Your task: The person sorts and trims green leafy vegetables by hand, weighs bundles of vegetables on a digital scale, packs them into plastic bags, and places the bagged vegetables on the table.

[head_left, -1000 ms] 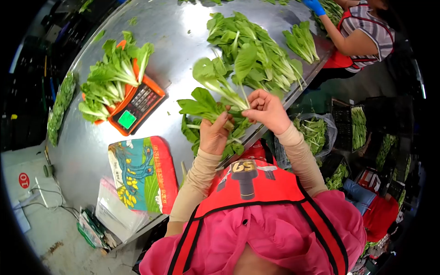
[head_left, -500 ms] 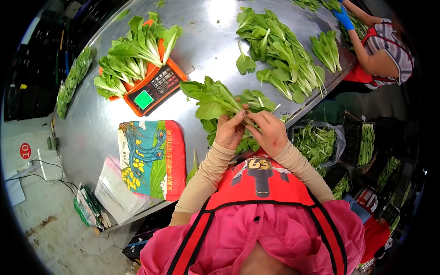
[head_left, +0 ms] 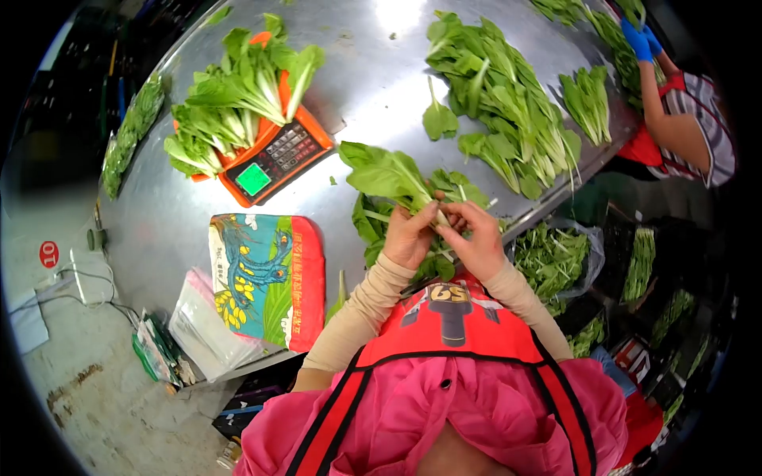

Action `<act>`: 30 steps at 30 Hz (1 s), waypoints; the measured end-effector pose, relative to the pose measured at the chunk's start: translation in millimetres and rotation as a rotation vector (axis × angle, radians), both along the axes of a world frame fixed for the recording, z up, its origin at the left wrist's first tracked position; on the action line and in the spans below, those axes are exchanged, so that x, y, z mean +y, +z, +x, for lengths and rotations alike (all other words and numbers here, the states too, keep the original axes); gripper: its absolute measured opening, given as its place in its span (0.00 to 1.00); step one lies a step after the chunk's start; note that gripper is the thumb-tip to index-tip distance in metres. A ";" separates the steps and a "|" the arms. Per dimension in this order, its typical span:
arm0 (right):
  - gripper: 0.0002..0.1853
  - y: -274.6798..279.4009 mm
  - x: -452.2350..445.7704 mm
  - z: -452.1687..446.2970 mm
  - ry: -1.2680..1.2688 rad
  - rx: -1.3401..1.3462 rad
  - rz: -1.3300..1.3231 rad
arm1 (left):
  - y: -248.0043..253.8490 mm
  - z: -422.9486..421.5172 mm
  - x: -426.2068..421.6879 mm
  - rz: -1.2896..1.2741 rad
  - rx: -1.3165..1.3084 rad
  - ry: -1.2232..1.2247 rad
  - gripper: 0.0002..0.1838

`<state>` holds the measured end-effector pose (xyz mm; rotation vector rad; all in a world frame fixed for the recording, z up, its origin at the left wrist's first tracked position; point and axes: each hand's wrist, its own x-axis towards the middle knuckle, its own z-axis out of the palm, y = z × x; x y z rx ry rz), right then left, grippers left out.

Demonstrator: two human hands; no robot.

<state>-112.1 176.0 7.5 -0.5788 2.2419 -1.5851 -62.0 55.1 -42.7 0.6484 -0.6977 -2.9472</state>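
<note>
Green, pale-stemmed leaves [head_left: 387, 173] sit pinched in our left hand [head_left: 408, 239] above the grey metal table [head_left: 361, 95], while our right hand [head_left: 481, 244], its grip unclear, seems to tidy their base, next needing steadiness.

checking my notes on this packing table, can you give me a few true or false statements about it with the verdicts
1. The left hand and right hand meet at the stem end of a leafy bunch. True.
2. Both of these hands wear gloves. False: they are bare.
3. The display of the orange scale is dark. False: it is lit green.
4. The printed bag lies on top of the scale. False: it lies on the metal table, nearer the person, and greens lie on the scale.
5. A co-worker at the table wears blue gloves. True.
</note>
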 end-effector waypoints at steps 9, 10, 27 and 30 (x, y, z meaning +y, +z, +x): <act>0.12 -5.3 -7.1 -7.4 0.091 0.251 0.142 | 2.1 -15.3 4.9 0.112 -0.100 0.076 0.16; 0.12 -6.2 -4.2 -12.8 0.097 0.256 0.142 | 1.4 -15.2 5.2 0.147 -0.163 0.122 0.16; 0.14 -62.7 79.5 -132.2 -0.431 0.384 0.564 | 16.0 -16.3 -23.7 0.205 0.032 -0.034 0.19; 0.14 -54.1 84.9 -137.2 -0.390 0.421 0.616 | 17.7 -16.3 -23.8 0.151 0.027 -0.060 0.20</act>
